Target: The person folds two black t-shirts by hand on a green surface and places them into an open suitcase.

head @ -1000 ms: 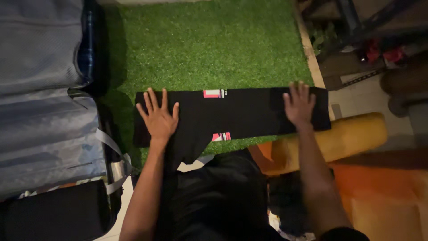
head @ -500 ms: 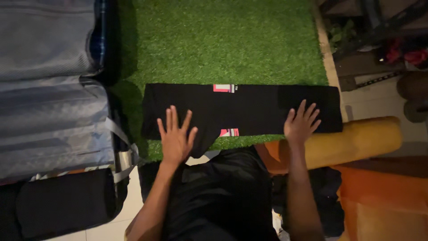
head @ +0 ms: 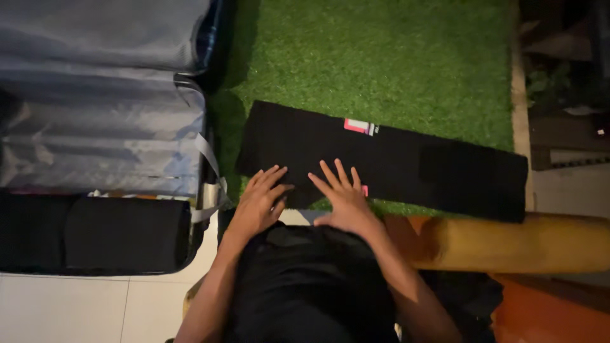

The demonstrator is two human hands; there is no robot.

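I judge folding underway: my left hand [head: 259,202] and right hand [head: 343,195], both flat and open, press the near edge of the black garment [head: 381,159] stretching rightward beyond them on green turf [head: 381,57], so the next move calls for gripping that edge.

garment [head: 394,162] lies flat on turf mat [head: 381,57], long axis 10-to-4 o'clock | left hand [head: 260,203] and right hand [head: 343,200] side by side on garment's near edge, 6 o'clock of its middle | open suitcase [head: 101,146] at 9 o'clock | bolster [head: 521,244] at 4 o'clock, just beside garment
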